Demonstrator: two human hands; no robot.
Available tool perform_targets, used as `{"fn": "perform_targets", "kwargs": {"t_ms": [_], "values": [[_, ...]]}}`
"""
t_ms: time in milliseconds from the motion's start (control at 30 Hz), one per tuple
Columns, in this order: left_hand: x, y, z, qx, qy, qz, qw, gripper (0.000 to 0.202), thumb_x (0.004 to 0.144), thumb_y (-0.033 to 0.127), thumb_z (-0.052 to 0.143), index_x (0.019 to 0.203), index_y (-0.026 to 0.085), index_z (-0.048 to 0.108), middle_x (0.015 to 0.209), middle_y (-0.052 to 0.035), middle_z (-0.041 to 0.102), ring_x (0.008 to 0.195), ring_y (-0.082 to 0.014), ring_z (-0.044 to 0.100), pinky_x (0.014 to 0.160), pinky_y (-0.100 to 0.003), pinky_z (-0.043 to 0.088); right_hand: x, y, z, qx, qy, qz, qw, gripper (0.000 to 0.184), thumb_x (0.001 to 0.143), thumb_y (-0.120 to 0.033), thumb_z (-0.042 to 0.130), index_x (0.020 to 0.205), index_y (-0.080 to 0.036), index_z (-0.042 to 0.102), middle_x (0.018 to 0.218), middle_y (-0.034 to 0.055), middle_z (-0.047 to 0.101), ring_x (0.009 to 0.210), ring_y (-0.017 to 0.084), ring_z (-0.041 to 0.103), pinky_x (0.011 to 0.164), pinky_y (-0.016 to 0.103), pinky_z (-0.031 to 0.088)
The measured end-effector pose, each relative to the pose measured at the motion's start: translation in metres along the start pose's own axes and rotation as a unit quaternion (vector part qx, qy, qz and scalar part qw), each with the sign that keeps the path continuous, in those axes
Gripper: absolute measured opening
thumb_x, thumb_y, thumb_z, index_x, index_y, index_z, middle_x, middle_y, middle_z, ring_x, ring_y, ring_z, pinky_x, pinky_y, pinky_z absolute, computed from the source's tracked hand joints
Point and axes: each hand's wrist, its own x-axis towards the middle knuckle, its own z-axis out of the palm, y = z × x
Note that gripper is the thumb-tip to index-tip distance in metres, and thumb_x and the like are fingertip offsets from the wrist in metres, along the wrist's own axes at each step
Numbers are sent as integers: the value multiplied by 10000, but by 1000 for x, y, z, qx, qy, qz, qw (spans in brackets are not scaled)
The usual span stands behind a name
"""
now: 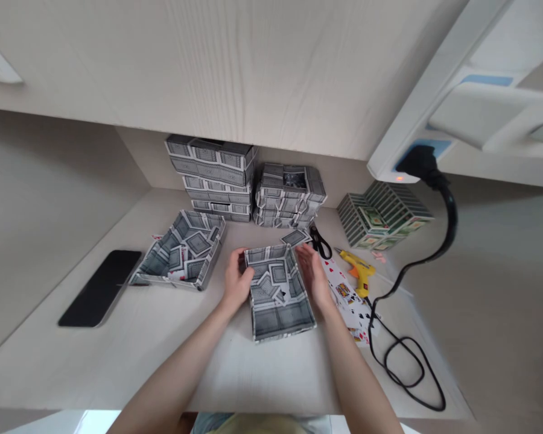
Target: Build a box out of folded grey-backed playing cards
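Observation:
In front of me is an open box made of grey-backed playing cards (283,319), with several loose cards (278,274) inside. My left hand (238,280) is closed on its left wall, with the thumb at the rim and the other fingers outside. My right hand (315,277) is beside the right wall. Its fingers are stretched out, with the tips near the far right corner; whether they press on the wall I cannot tell. A second open card box (212,262) with loose cards in it stands to the left.
Stacked card boxes (221,193) and a second stack (289,196) stand at the back. Right of my hands are black scissors (320,242), face-up cards (344,292), a yellow glue gun (361,270), a black cord (396,377) and green card boxes (380,220). A phone (100,289) lies left.

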Motion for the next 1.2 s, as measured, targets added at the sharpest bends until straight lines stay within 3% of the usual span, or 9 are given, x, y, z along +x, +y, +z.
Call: {"fn": "perform_targets", "kwargs": {"t_ms": [100,200,333,467,567,733,900,1033,1200], "values": [[1,2,-4,62,99,23,993,278,643,205,550,917,222,505,891,-19,513,876,-190,470,824,-297,348,0,-6,-20,7,-1,-3,1000,487,762,-582,388,1090,-247,520,1043,37,581,910,178,552,755,321,445],[5,4,-10,44,145,18,988,181,708,356,521,811,208,540,750,-6,509,738,-158,474,703,-259,365,-2,-12,-39,-108,-7,25,994,482,748,-579,426,1042,-226,571,592,-16,568,491,141,506,497,281,407],[11,5,-17,-114,71,-110,985,450,779,515,303,767,159,579,473,13,477,425,-114,414,451,-239,303,-7,-19,-54,-229,-29,107,967,516,730,-616,413,846,-184,670,347,-27,442,302,134,398,382,292,325],[15,5,-17,-168,19,-184,968,434,732,500,418,815,117,603,472,3,537,394,-103,437,417,-224,290,-10,-27,-61,-215,-18,201,956,626,712,-684,344,845,-163,665,295,-19,419,230,144,383,294,284,285],[17,3,-17,-138,11,-154,978,280,676,392,545,759,136,624,470,31,513,427,-91,433,424,-209,280,-7,-31,-63,-120,-8,206,971,623,719,-686,331,874,-170,644,365,5,496,298,157,471,321,284,365],[21,-3,-22,-119,17,-100,988,187,670,325,582,769,173,624,587,28,568,543,-109,502,506,-212,353,1,-19,-54,-10,29,83,996,473,709,-595,477,787,-161,647,708,84,651,652,195,605,609,329,488],[19,0,-18,-201,-34,-65,977,357,754,358,509,1079,218,555,1101,-22,587,1023,-174,520,857,-270,384,-5,-8,-25,30,20,40,999,483,780,-565,373,1074,-230,560,1045,52,609,976,222,551,807,387,438],[11,7,-11,-238,-128,-118,955,456,748,352,530,1184,223,492,1327,-28,411,1198,-215,385,973,-314,310,-14,-12,-7,-20,8,28,999,402,790,-500,405,1080,-267,555,1032,36,608,1033,248,512,847,429,404],[9,11,-7,-229,-137,-124,956,505,686,309,599,1177,236,505,1320,-15,420,1246,-227,316,1019,-326,249,-15,-19,-1,-54,16,-1,998,285,788,-453,441,965,-290,592,1027,19,604,1083,258,473,895,442,360]]}}
